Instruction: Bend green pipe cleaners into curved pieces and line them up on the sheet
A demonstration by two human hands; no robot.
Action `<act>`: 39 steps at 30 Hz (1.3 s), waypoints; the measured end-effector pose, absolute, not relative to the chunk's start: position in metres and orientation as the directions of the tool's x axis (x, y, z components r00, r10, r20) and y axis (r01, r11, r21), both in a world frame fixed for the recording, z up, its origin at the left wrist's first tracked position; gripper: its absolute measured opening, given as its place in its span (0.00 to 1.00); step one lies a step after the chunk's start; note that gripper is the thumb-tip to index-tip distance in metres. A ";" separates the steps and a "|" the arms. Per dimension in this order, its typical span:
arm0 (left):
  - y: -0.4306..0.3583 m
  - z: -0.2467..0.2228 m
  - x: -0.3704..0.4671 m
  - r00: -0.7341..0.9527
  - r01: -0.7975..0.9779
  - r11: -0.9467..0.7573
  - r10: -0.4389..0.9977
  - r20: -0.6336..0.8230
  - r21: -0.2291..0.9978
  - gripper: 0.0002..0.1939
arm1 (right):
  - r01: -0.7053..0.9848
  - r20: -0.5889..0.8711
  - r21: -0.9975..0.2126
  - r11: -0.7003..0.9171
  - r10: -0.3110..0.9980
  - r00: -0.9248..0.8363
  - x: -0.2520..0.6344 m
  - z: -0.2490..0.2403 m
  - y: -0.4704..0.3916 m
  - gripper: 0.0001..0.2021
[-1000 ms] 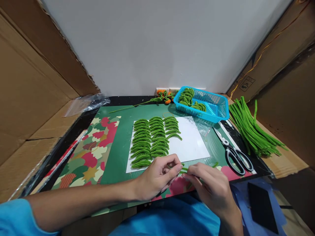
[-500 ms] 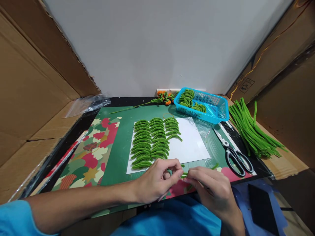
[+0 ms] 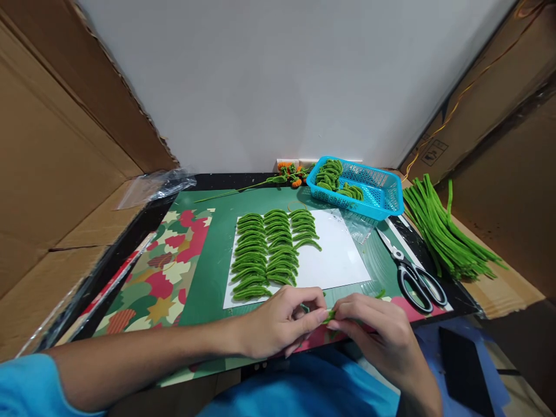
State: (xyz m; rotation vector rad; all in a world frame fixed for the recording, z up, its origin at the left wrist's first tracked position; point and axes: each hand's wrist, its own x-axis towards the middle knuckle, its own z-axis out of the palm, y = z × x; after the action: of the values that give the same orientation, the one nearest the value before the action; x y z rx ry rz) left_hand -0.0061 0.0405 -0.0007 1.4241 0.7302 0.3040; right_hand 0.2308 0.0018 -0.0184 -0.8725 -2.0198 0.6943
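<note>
Near the front edge of the green mat, my left hand [image 3: 289, 318] and my right hand [image 3: 373, 324] meet fingertip to fingertip. Between them a short green fuzzy piece [image 3: 330, 316] is pinched by both; the fingers hide much of it. Beyond my left hand, curved green pieces [image 3: 282, 249] lie in three columns on a white sheet [image 3: 334, 255], the right column shorter. A bit of green [image 3: 380, 294] shows just behind my right hand.
A blue basket [image 3: 377, 202] with green pieces stands at the back right. Black-handled scissors [image 3: 419, 284] and a bundle of green stems [image 3: 443, 231] lie at the right. Orange flowers [image 3: 293, 174] lie behind the sheet. Cardboard walls [image 3: 56, 116] flank the table.
My fingertips have come closer together, and the green piece between them now shows as a short, bunched bit. The columns on the sheet look the same.
</note>
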 end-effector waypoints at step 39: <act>0.041 0.004 -0.003 0.780 0.222 0.168 0.561 -0.279 0.960 0.23 | 0.349 0.406 -0.726 0.593 0.779 -0.478 0.232 -0.023 -0.003 0.15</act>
State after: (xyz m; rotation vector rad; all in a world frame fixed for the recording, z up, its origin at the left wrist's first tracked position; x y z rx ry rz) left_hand -0.0033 0.0413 0.0044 1.4118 0.6888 0.2698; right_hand 0.2315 -0.0033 -0.0234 -0.8911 -2.0752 0.7357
